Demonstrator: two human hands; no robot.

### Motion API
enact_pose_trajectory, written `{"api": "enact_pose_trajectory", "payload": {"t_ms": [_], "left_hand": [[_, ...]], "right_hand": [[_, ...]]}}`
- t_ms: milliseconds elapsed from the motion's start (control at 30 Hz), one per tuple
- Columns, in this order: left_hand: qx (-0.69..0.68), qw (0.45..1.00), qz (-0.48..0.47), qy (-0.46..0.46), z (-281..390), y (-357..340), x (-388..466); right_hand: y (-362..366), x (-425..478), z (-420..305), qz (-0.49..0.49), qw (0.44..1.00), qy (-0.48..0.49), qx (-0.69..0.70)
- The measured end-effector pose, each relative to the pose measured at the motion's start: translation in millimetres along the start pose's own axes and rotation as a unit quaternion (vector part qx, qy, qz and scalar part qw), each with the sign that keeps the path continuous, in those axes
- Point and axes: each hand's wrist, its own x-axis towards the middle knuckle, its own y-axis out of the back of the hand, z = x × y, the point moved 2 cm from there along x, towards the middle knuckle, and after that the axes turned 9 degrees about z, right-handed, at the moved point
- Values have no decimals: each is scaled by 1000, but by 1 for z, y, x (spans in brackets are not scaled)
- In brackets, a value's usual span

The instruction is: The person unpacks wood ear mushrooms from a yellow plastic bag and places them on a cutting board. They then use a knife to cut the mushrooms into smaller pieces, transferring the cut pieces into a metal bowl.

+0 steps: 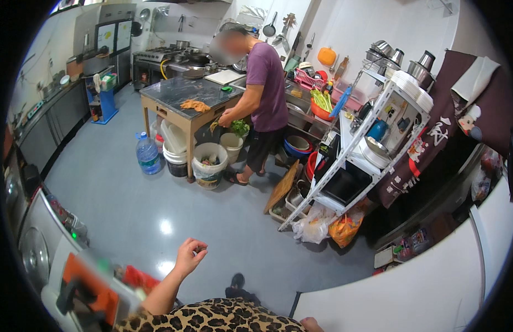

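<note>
My left hand (190, 256) is raised over the grey floor, palm partly up, its fingers curled towards the thumb. Something small and dark shows between the fingertips; I cannot tell what it is. Only a bit of my right hand (310, 323) shows at the bottom edge, beside my leopard-print top (235, 317); what it holds, if anything, is hidden. Across the room another person (266, 87) in a purple shirt bends at the corner of a dark-topped table (169, 91), working on a thin yellowish bunch above a white bucket (210, 159).
A water jug (147, 154) stands on the floor left of the table. A white metal shelf rack (356, 149) leans across the view at right, with plastic bags (314, 224) at its foot. A white panel (397, 290) lies close at lower right, an orange board (90, 282) at lower left.
</note>
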Motion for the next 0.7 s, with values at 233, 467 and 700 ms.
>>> {"api": "enact_pose_trajectory", "payload": {"t_ms": [233,467,700], "left_hand": [[84,995,3,48,-99,-72,128],[55,947,72,307,-246,-70,177],[64,849,-28,523,-292,-138,219]], "right_hand": [[90,213,-62,-41,959,-146,241],[277,382,-385,183,960,206,51],[423,427,-577,94,944,220,228]]}}
